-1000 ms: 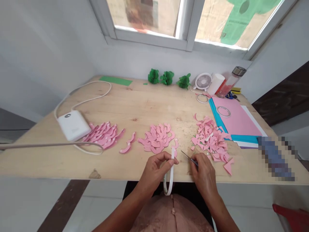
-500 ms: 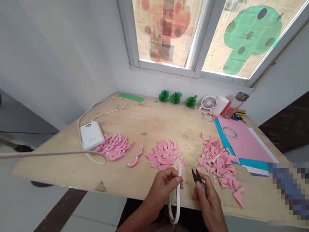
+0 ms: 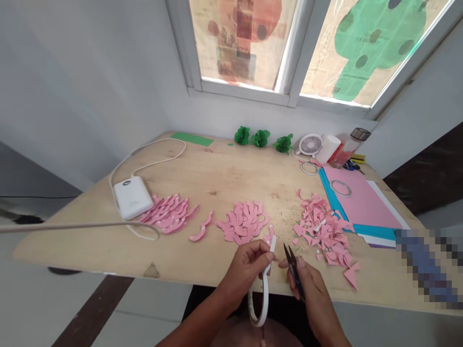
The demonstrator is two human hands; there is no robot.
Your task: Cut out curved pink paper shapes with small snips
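Observation:
My left hand (image 3: 249, 270) pinches a roll of white double-sided tape (image 3: 263, 308) by its loose end, which sticks up past the fingertips; the ring hangs below, over the table's front edge. My right hand (image 3: 311, 286) is closed around small dark thread snips (image 3: 293, 270), their two pointed blades slightly apart and aimed up and away from me. The blades are a little to the right of the tape end, not touching it. Just beyond my left fingers lies a curved pink paper piece (image 3: 268, 233), beside a pile of similar pink pieces (image 3: 243, 221).
Pink scraps (image 3: 327, 226) spread at right, near stacked coloured paper (image 3: 369, 197) with a tape ring (image 3: 341, 188). At left are a white power bank (image 3: 133, 198) with its cable and more pink strips (image 3: 170, 214). Green paper balls (image 3: 260, 138), a fan (image 3: 310, 144) and a bottle (image 3: 350, 147) line the back.
The view has tilted down slightly. My right hand has turned the snips, so more of their dark handle shows, and the blades sit a little nearer the tape. My left hand keeps its pinch.

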